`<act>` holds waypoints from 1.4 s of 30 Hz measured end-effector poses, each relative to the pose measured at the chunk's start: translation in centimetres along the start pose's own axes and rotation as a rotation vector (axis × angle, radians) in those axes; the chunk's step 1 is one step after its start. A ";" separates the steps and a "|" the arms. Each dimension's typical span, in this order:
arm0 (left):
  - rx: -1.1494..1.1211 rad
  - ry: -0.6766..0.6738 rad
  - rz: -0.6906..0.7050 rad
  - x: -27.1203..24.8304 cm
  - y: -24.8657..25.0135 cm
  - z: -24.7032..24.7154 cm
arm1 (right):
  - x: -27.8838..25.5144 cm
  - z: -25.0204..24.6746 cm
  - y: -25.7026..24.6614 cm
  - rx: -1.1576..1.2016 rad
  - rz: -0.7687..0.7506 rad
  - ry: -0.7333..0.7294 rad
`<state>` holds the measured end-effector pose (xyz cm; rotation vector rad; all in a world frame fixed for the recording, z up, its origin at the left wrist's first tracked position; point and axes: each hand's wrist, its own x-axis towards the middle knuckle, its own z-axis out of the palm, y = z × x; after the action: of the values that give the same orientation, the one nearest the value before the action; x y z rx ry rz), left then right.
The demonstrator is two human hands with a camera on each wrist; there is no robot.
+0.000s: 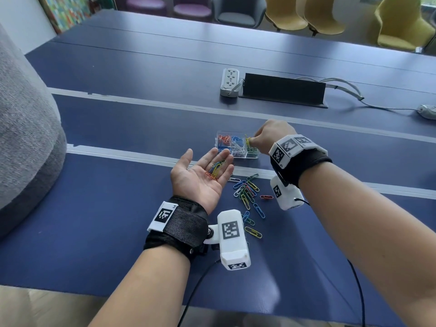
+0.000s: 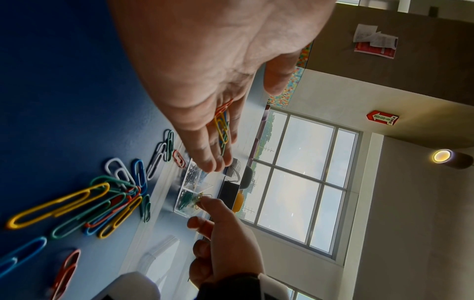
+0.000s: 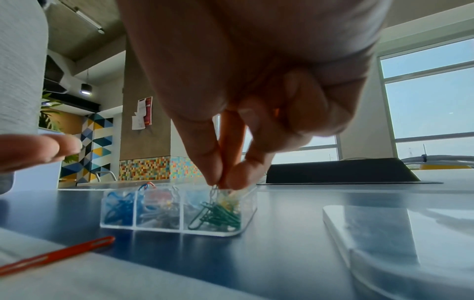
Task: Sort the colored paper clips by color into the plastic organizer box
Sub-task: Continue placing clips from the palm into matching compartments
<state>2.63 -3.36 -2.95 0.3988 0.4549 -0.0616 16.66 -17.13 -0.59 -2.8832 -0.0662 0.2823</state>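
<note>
The clear plastic organizer box (image 1: 253,157) stands mid-table, with red, blue, white, yellow and green clips in separate compartments. My right hand (image 1: 252,139) hovers over its right end and pinches a yellow paper clip (image 1: 247,140) between thumb and fingertips (image 3: 212,168), just above the far right compartment (image 3: 231,200). My left hand (image 1: 205,159) lies palm up and flat beside the box. Several mixed clips (image 1: 215,169) rest loose on its palm (image 2: 200,81). A pile of loose colored clips (image 1: 247,192) lies on the table between my wrists.
A white power strip (image 1: 230,82) and a black cable flap (image 1: 283,89) lie beyond the box. A grey upholstered seat (image 1: 23,138) is at the left edge. A single red clip (image 1: 266,197) lies apart from the pile. A clear plastic piece (image 3: 384,243) sits right of the box.
</note>
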 end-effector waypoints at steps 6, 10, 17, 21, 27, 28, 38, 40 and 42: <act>0.000 0.001 -0.003 0.0 -0.2 0.0 | -0.7 -0.9 -0.1 0.017 -0.105 0.025; 0.003 0.005 -0.006 0.1 -0.2 0.1 | -1.4 -0.9 -1.3 -0.024 -0.269 0.069; 0.010 0.009 0.012 0.1 0.4 0.0 | -1.5 0.3 -2.5 -0.246 -0.311 0.039; 0.013 0.013 0.016 0.1 0.5 -0.1 | -2.0 0.1 -2.6 -0.200 -0.315 0.001; 0.010 0.009 0.010 0.1 0.2 0.0 | -2.2 -0.2 -2.9 -0.179 -0.330 0.072; 0.009 0.009 0.009 0.1 0.1 0.0 | -2.1 -0.4 -3.0 -0.156 -0.310 0.067; -0.019 -0.020 -0.002 0.2 -0.1 0.0 | -4.8 -1.8 -3.3 -0.031 -0.696 -0.083; -0.019 -0.028 -0.009 0.2 -0.3 0.2 | -5.7 -1.7 -3.3 -0.079 -0.798 -0.173; -0.016 -0.026 -0.006 0.2 -0.5 0.4 | -5.7 -1.5 -3.3 -0.119 -0.830 -0.176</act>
<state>2.94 -3.97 -2.93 0.3804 0.4306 -0.0689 11.25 -14.68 2.68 -2.6399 -1.2899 0.3626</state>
